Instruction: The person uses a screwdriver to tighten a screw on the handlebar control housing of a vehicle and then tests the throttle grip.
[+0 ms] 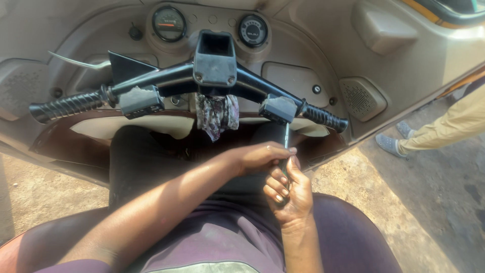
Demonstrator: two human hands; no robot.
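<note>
Head view: at the far left of the frame sits the ribbed left grip [65, 105] of the black handlebar [172, 78], with a switch box [141, 101] just inside it. Above, in the beige dashboard [303, 40], two round gauges [169, 23] sit side by side at the top centre, the left with an orange band on its face, the right dark with a pale ring. A black square housing [215, 56] caps the middle of the bar, and a grey patterned rag [217, 115] hangs from under it, down toward my lap.

My left hand [260, 156] comes in from the lower left, forearm across my thighs, and closes over the top of the screwdriver [286, 146] near centre frame; a ring shows on one finger. My right hand [289, 191] is just below it, fingers curled tight round the dark handle. The thin metal shaft rises between my hands to the underside of the right switch box [279, 108], where its tip meets the box; my left knuckles hide part of the shaft.

Further right are the ribbed right grip [326, 117], a rounded speaker grille [361, 97], and a beige raised pocket [384, 25] at the upper right. At the right edge, another person's tan trouser leg [444, 129] and grey shoes [389, 144] stand on the dirt ground [404, 202].
</note>
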